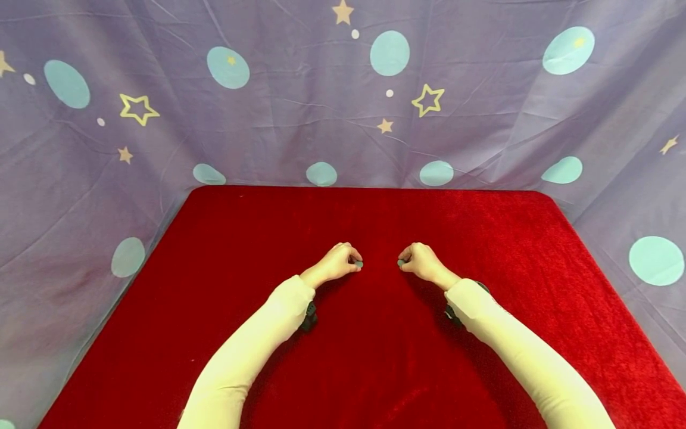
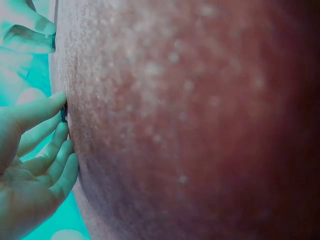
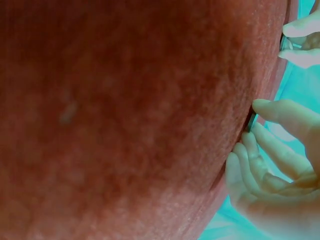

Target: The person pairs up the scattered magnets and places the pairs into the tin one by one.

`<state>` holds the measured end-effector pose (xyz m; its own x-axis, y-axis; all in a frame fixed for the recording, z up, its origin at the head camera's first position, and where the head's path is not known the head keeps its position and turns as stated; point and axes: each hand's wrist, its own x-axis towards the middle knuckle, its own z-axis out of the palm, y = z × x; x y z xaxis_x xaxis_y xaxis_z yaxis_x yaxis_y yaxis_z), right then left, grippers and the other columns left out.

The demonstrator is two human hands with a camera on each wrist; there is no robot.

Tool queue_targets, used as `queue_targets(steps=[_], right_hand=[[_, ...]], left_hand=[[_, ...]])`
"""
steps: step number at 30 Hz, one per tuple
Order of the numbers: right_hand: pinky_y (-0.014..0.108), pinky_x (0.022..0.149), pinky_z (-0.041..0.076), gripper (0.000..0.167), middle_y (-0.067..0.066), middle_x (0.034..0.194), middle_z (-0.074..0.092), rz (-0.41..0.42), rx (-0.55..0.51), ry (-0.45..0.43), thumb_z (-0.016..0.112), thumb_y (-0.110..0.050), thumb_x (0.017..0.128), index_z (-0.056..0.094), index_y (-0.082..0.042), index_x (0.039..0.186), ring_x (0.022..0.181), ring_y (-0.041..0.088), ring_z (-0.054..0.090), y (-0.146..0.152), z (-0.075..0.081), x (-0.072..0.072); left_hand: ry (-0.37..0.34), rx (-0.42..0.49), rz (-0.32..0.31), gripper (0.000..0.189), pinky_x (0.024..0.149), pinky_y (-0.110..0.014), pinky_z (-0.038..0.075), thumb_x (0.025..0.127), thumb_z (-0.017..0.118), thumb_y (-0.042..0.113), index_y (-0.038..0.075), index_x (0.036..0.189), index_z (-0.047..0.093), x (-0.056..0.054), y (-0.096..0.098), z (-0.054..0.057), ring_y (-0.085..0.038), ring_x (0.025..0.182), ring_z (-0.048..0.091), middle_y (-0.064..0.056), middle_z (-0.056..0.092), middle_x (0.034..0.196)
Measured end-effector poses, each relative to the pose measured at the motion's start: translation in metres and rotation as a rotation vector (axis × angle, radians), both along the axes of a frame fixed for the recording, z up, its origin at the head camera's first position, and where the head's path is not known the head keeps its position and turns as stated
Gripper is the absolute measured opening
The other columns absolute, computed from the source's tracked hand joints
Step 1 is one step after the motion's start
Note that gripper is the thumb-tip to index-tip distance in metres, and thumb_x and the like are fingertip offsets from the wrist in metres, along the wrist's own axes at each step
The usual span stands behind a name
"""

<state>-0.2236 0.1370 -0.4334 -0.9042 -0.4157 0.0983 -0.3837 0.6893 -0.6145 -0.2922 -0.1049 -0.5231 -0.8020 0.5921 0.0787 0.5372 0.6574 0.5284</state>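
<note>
Near the middle of the red-covered table, my left hand pinches a small flat grey disc between thumb and fingers. Opposite it, a short gap away, my right hand pinches a second small grey disc the same way. The left wrist view shows the left-hand disc edge-on, close against the red cloth, with the other fingertips right at the surface. In the right wrist view the right-hand disc is likewise at the cloth, thumb on one side and fingers on the other.
Red plush cloth covers the table. A purple curtain with stars and pale-green dots hangs behind and along both sides. Dark wrist devices show beneath the pale sleeves.
</note>
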Motion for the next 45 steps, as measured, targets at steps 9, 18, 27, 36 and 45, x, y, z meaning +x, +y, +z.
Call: queue_targets(steps=[9,18,27,36,45], right_hand=[[0.034,0.065,0.049,0.010,0.013,0.074,0.066,0.032,0.016,0.014,0.066,0.002,0.071,0.067,0.007,0.080,0.071,0.023,0.062,-0.009,-0.002,0.001],[0.033,0.065,0.049,0.009,0.012,0.073,0.066,0.043,0.014,0.008,0.067,0.002,0.070,0.068,0.006,0.078,0.071,0.023,0.061,-0.017,-0.002,0.002],[0.032,0.064,0.048,0.008,0.010,0.072,0.066,0.069,0.016,0.022,0.067,0.002,0.070,0.068,0.005,0.077,0.069,0.021,0.061,-0.025,-0.003,0.001],[0.029,0.064,0.049,0.009,0.010,0.074,0.067,0.073,0.022,-0.011,0.067,0.002,0.071,0.068,0.005,0.080,0.071,0.020,0.061,-0.029,-0.001,0.003],[0.030,0.065,0.048,0.008,0.009,0.075,0.067,0.079,0.022,-0.011,0.068,0.002,0.070,0.069,0.003,0.078,0.071,0.020,0.061,-0.033,-0.002,0.003]], left_hand=[[0.001,-0.066,0.050,0.019,0.081,-0.032,0.038,0.075,0.069,0.010,0.000,0.091,0.068,0.060,0.019,0.080,-0.021,0.085,0.054,-0.008,0.063,0.087],[-0.013,-0.083,0.048,0.019,0.082,-0.031,0.038,0.075,0.069,0.011,0.001,0.092,0.068,0.062,0.025,0.082,-0.020,0.085,0.053,-0.007,0.063,0.087],[-0.020,-0.094,0.052,0.018,0.080,-0.030,0.039,0.076,0.068,0.011,0.002,0.091,0.068,0.063,0.032,0.082,-0.020,0.085,0.052,-0.007,0.063,0.087],[0.013,-0.050,0.004,0.019,0.077,-0.029,0.038,0.077,0.068,0.018,0.005,0.091,0.069,0.050,0.033,0.064,-0.017,0.082,0.052,-0.003,0.063,0.084],[0.082,-0.068,-0.011,0.022,0.074,-0.026,0.036,0.071,0.073,0.029,0.013,0.087,0.070,0.007,0.031,-0.006,-0.012,0.077,0.050,0.005,0.062,0.080]])
